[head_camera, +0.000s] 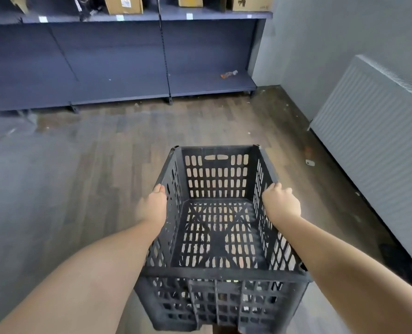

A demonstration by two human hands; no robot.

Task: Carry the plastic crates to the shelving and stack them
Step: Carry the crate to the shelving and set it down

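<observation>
A black slotted plastic crate (218, 273) hangs in front of me above the wooden floor, open side up and with nothing in it. My left hand (153, 206) grips its left rim, fingers curled over the edge. On the right rim my right hand (281, 203) is closed in the same way. The grey shelving (118, 92) runs along the far wall ahead, its lowest shelf bare except for a small piece of litter (229, 74).
Cardboard boxes (124, 4) stand on the upper shelf. A white ribbed radiator (378, 131) lines the right wall. Small scraps (309, 162) lie on the floor near it. Wooden floor stretches between me and the shelving.
</observation>
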